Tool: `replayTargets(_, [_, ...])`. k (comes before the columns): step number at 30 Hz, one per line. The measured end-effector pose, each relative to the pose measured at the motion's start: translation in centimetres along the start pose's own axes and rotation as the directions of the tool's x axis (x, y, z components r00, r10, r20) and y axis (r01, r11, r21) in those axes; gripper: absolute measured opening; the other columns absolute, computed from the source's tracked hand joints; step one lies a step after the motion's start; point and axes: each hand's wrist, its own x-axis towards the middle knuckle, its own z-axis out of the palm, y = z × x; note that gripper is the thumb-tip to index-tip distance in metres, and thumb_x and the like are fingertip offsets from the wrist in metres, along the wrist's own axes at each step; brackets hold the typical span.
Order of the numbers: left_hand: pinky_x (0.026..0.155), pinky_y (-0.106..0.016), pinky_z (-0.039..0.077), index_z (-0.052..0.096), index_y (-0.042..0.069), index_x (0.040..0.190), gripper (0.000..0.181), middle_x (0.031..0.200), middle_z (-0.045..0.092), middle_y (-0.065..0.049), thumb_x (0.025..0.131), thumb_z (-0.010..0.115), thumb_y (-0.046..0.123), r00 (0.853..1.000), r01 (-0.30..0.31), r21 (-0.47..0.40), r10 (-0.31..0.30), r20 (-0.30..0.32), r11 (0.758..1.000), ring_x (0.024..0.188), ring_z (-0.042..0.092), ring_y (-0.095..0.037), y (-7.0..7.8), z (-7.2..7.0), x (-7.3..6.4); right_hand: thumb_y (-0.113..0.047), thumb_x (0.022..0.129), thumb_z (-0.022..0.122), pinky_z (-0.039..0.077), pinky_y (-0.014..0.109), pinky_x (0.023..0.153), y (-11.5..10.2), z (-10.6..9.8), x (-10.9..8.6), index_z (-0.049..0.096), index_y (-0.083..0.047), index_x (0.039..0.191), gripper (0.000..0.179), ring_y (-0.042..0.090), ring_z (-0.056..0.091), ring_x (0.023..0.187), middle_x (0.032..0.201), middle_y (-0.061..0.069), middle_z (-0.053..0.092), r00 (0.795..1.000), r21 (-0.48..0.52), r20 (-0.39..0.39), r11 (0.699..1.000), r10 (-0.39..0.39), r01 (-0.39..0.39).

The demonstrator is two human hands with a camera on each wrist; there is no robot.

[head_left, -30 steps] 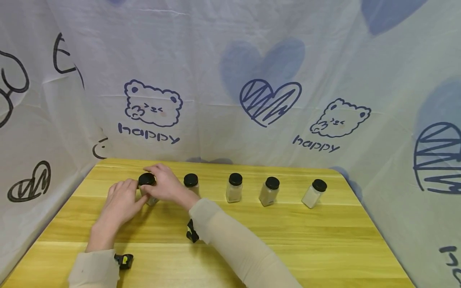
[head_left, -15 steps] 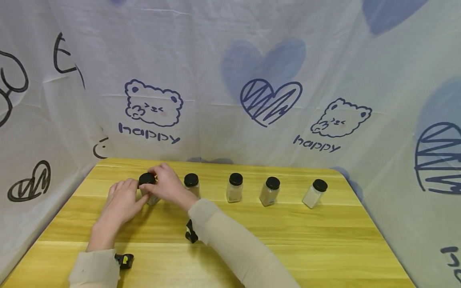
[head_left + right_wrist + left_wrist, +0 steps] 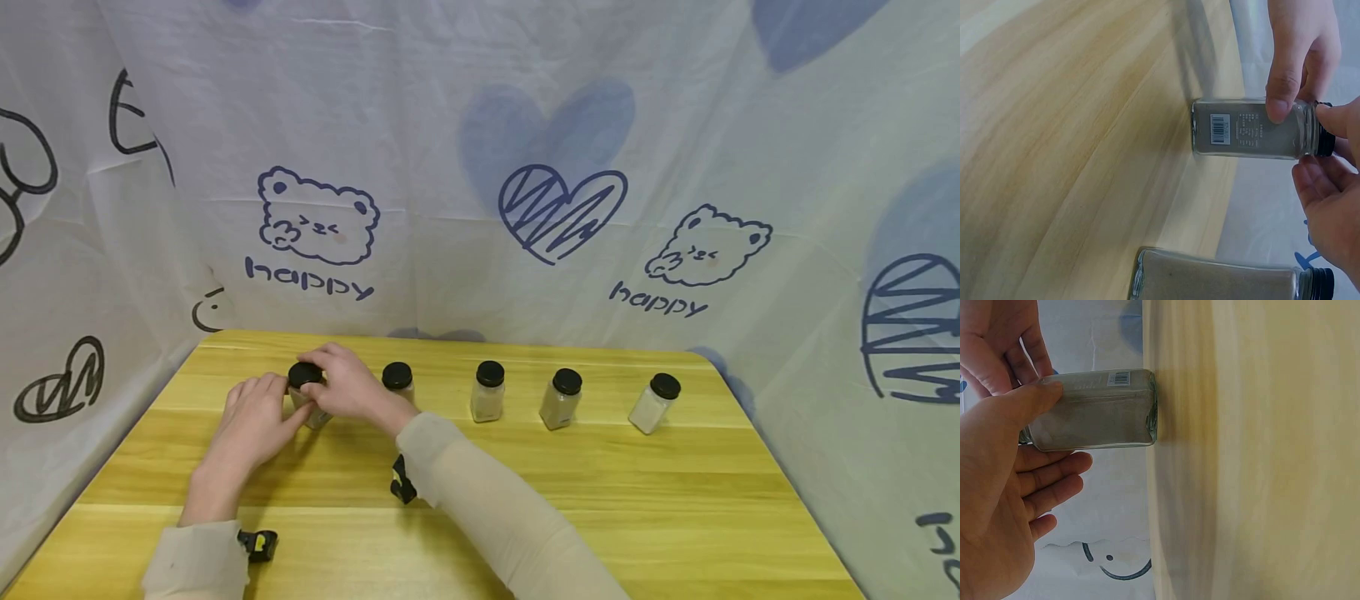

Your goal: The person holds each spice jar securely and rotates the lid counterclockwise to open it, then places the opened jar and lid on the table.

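Observation:
A square glass spice jar (image 3: 1238,128) of greyish powder, with a black screw lid (image 3: 303,374), stands upright at the far left of a row of such jars. My left hand (image 3: 251,425) grips its body; in the left wrist view the thumb (image 3: 1044,394) lies along one glass face. From above, my right hand (image 3: 347,385) holds the lid, its thumb and fingers around the rim in the right wrist view. A printed barcode label (image 3: 1220,129) shows on the glass. Part of the lid is hidden behind the right fingers.
To the right stand a second jar (image 3: 398,377), a third jar (image 3: 488,400), and further ones, including a pale-filled jar (image 3: 651,410) at the far right. The wooden table (image 3: 637,517) meets a printed cloth (image 3: 450,275) at the back and sides.
The right hand's thumb and fingers shift slightly around the lid, with a small turn of the wrist. The left hand and the jar stay in place.

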Motion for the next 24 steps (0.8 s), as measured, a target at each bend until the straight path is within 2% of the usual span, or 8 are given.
replayTargets(5, [0.103,-0.066,0.033,0.059,-0.012,0.116,0.047,0.115,0.061,-0.028,0.099,0.07,0.031,1.0,0.001,-0.001,-0.001,-0.001,1.0,0.109,0.052,-0.047,-0.08,0.02,0.0,-0.024,0.104,0.065,0.044,0.017,0.106,0.11,-0.01,0.11,0.056,-0.016,0.151,0.048,0.011,0.056,0.131,0.145,0.001,0.057,1.0,0.001,0.016,1.0,-0.024,0.024])
replayTargets(9, [0.104,-0.067,0.032,0.059,-0.011,0.115,0.045,0.116,0.061,-0.028,0.1,0.069,0.03,1.0,0.003,0.0,-0.003,0.007,1.0,0.109,0.052,-0.048,-0.13,0.0,-0.01,-0.034,0.103,0.067,0.043,0.017,0.107,0.03,0.1,0.1,0.054,-0.017,0.152,0.054,0.01,0.054,0.133,0.148,0.001,0.055,1.0,0.006,0.002,1.0,0.011,-0.011])
replayTargets(13, [0.106,-0.067,0.031,0.058,-0.011,0.115,0.044,0.116,0.06,-0.028,0.1,0.068,0.029,1.0,0.002,0.002,-0.002,0.015,1.0,0.11,0.052,-0.048,-0.14,-0.01,-0.03,-0.044,0.097,0.074,0.045,0.016,0.103,-0.32,0.23,0.07,0.056,-0.017,0.149,0.061,0.008,0.057,0.123,0.14,-0.001,0.056,0.996,0.026,-0.045,0.996,0.083,-0.082])
replayTargets(17, [0.105,-0.067,0.031,0.058,-0.011,0.114,0.044,0.115,0.06,-0.027,0.1,0.068,0.029,1.0,0.007,0.001,-0.007,0.016,1.0,0.11,0.052,-0.048,-0.11,-0.02,0.02,-0.046,0.092,0.079,0.048,0.015,0.096,-0.57,0.36,0.1,0.061,-0.017,0.143,0.061,0.006,0.059,0.11,0.13,-0.002,0.057,0.987,0.036,-0.082,0.99,0.138,-0.135])
replayTargets(21, [0.105,-0.067,0.032,0.059,-0.011,0.113,0.043,0.114,0.061,-0.027,0.1,0.068,0.03,1.0,0.008,0.001,-0.008,0.015,1.0,0.109,0.052,-0.048,-0.11,-0.01,0.02,-0.044,0.092,0.08,0.048,0.014,0.092,-0.57,0.51,0.16,0.065,-0.017,0.138,0.055,0.005,0.058,0.105,0.124,-0.004,0.058,0.984,0.046,-0.095,0.988,0.152,-0.148])
replayTargets(24, [0.105,-0.067,0.032,0.059,-0.011,0.113,0.044,0.114,0.061,-0.027,0.1,0.068,0.03,1.0,0.008,0.003,-0.008,0.014,1.0,0.109,0.052,-0.048,-0.16,0.0,-0.02,-0.041,0.093,0.079,0.048,0.014,0.093,-0.54,0.54,0.15,0.066,-0.018,0.137,0.052,0.005,0.057,0.105,0.124,-0.004,0.058,0.987,0.036,-0.09,0.991,0.133,-0.131])
